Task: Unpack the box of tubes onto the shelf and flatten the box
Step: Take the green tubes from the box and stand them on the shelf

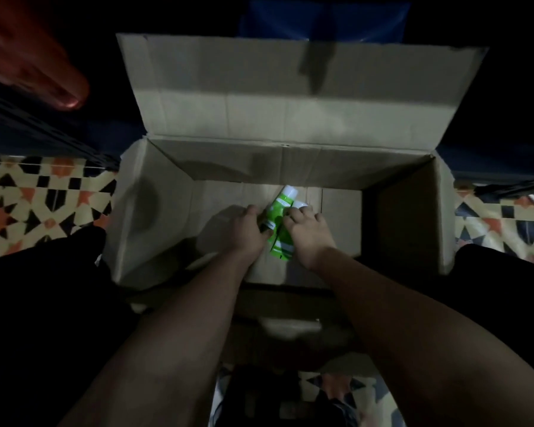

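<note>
An open cardboard box (407,217) stands on the floor below me, its far flap folded up and back. On the box bottom lie green tubes (280,208) with white caps, close together. Both my arms reach down into the box. My left hand (248,230) closes on the left side of the tubes, thumb against them. My right hand (309,232) grips them from the right, fingers over a white cap. The lower ends of the tubes show between my wrists.
Patterned orange, black and cream floor tiles (28,208) show on both sides of the box. A dark shelf edge (43,134) runs at the left. A blurred reddish shape (43,66) fills the top left. The scene is dim.
</note>
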